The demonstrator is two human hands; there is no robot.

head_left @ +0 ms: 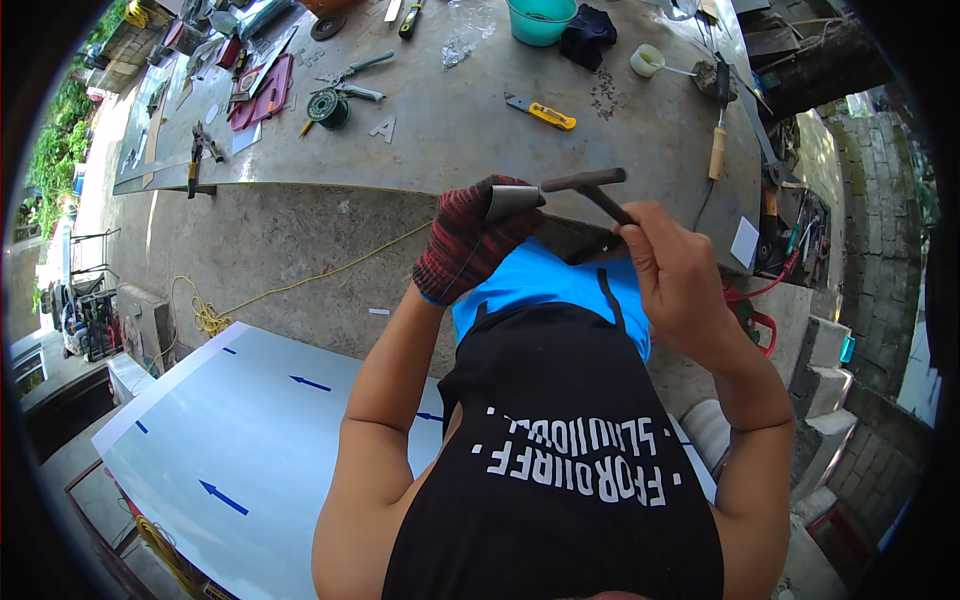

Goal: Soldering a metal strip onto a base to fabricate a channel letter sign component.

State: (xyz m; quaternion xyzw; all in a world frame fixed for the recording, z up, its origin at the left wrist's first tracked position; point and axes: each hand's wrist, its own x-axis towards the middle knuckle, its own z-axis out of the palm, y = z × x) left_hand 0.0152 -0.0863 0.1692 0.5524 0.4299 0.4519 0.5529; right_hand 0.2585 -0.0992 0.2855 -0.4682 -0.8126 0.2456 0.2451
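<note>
My left hand (466, 240), in a red and black knit glove, is closed round a small curved piece of grey sheet metal (512, 202) just off the table's near edge. My bare right hand (678, 280) grips the thin handle of a small hammer (590, 181) with a dark, narrow head. The head's left end is right beside the metal piece; whether they touch I cannot tell. Under the hammer, between my hands, sits a dark flat object (575, 240) that I cannot make out, partly hidden.
On the metal table (440, 150) lie a yellow utility knife (541, 112), a metal letter (382, 130), a wire spool (329, 108), snips (365, 66) and a soldering iron (718, 150). A teal bowl (541, 24) stands farther back. Behind me at left is a pale blue sheet (270, 420); a yellow cord (300, 285) crosses the floor.
</note>
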